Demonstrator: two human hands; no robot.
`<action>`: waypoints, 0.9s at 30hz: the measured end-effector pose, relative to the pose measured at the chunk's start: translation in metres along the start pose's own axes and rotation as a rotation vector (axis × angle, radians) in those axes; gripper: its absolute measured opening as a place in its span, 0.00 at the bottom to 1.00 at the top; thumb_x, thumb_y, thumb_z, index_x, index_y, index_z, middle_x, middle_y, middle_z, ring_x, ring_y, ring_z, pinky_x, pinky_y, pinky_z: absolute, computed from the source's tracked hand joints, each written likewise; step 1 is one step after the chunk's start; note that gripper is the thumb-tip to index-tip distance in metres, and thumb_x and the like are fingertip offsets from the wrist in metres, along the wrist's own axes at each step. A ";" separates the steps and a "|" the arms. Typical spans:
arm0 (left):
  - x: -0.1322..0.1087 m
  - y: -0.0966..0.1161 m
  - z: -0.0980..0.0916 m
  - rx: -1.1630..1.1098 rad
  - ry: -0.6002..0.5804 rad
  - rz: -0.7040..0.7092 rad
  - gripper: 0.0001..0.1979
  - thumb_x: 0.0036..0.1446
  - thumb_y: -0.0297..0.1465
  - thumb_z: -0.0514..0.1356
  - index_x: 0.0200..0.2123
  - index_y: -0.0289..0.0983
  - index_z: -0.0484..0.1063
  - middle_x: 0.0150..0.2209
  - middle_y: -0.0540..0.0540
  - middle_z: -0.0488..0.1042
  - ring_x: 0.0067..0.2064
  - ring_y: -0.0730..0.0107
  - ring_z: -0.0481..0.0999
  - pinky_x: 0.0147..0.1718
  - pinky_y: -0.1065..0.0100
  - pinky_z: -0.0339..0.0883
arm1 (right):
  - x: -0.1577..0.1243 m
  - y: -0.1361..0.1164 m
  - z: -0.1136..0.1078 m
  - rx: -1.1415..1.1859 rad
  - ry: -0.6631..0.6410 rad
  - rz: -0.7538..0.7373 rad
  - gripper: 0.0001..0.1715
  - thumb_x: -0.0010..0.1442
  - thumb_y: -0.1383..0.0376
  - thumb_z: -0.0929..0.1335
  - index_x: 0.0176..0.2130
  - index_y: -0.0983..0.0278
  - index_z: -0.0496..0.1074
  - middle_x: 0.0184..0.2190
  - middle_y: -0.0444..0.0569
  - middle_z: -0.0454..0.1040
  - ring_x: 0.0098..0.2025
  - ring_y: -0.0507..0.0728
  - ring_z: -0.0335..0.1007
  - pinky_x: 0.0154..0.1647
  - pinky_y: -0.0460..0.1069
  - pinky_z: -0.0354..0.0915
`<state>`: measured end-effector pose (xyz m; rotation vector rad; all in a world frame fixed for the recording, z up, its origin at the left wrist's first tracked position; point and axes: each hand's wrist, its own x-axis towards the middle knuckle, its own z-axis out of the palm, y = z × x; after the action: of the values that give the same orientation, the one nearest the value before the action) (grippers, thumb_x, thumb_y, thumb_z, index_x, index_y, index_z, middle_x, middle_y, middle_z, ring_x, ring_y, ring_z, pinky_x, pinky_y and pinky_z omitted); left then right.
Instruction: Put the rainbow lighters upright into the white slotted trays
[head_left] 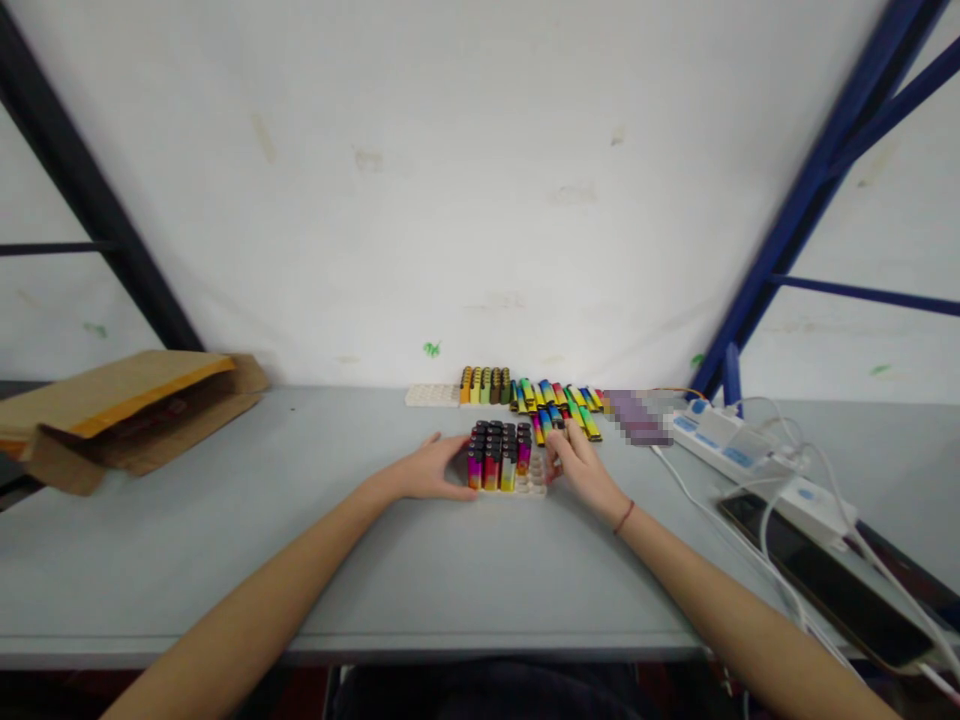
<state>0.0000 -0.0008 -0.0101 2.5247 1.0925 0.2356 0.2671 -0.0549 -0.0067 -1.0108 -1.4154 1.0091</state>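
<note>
A white tray stands on the grey table and holds several upright rainbow-coloured lighters with black tops. My left hand rests against the tray's left side, fingers curved around it. At the tray's right side my right hand has its fingers pinched together on a lighter. Behind them lies a loose heap of colourful lighters. A second white tray at the back carries a short row of upright lighters.
A brown cardboard box lies on its side at the left. A white power strip with white cables and a dark phone sit at the right. Blue and black rack struts frame the white wall.
</note>
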 end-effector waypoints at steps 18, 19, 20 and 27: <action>0.000 0.001 0.000 -0.017 0.006 0.008 0.46 0.49 0.49 0.64 0.65 0.40 0.49 0.66 0.39 0.53 0.66 0.46 0.53 0.63 0.42 0.31 | -0.006 -0.009 -0.004 -0.425 -0.163 -0.332 0.15 0.56 0.59 0.70 0.44 0.57 0.71 0.28 0.45 0.74 0.30 0.55 0.71 0.34 0.50 0.68; 0.000 0.001 0.000 -0.015 0.005 0.007 0.45 0.49 0.48 0.64 0.65 0.40 0.49 0.66 0.39 0.53 0.66 0.46 0.53 0.63 0.42 0.31 | -0.006 -0.010 -0.004 -0.462 -0.169 -0.349 0.13 0.57 0.59 0.70 0.43 0.57 0.71 0.29 0.46 0.75 0.30 0.55 0.71 0.34 0.50 0.67; 0.000 0.001 0.000 -0.013 0.003 0.006 0.45 0.49 0.48 0.64 0.65 0.40 0.49 0.66 0.40 0.54 0.66 0.46 0.53 0.63 0.42 0.31 | -0.005 -0.010 -0.004 -0.495 -0.169 -0.369 0.11 0.57 0.59 0.69 0.41 0.57 0.72 0.29 0.47 0.75 0.30 0.55 0.71 0.35 0.51 0.67; -0.001 0.003 -0.001 -0.008 -0.008 -0.008 0.46 0.49 0.48 0.64 0.65 0.39 0.49 0.66 0.38 0.52 0.66 0.48 0.52 0.63 0.43 0.30 | -0.004 -0.010 -0.006 -0.544 -0.121 -0.428 0.11 0.59 0.59 0.68 0.43 0.57 0.73 0.31 0.48 0.76 0.30 0.56 0.71 0.36 0.52 0.67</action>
<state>0.0009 -0.0028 -0.0079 2.5120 1.0966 0.2271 0.2724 -0.0615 0.0023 -0.9711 -1.9634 0.3779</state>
